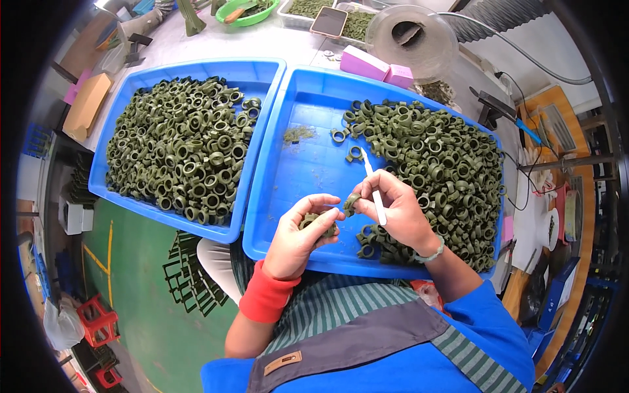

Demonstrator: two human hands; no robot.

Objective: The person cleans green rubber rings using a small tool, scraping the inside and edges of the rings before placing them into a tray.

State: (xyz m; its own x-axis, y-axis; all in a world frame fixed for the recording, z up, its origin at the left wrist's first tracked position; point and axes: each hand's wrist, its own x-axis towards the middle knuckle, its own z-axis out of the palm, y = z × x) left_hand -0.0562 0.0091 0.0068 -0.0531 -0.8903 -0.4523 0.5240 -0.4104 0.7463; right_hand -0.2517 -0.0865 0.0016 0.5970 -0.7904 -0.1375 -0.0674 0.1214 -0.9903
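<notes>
My left hand (pixel 298 232), with a red wristband above it, is closed around one or more olive-green ring-shaped parts (pixel 310 221). Close beside it, my right hand (pixel 396 206) pinches another green ring part (pixel 352 205) between the fingertips. That same hand also holds a slim white pen-like tool (pixel 378 204), its narrow tip pointing up and away. Both hands are over the right blue tray (pixel 268 190). A big heap of green ring parts (pixel 445 170) fills that tray's right side, and a few loose rings lie near its edge.
On the left, another blue tray (pixel 169 221) is piled with similar rings. Behind the trays are pink boxes (pixel 364 63), a phone (pixel 329 21), a clear round cover (pixel 411 42) and a green basin (pixel 247 12). A red stool (pixel 98 321) stands on the green floor.
</notes>
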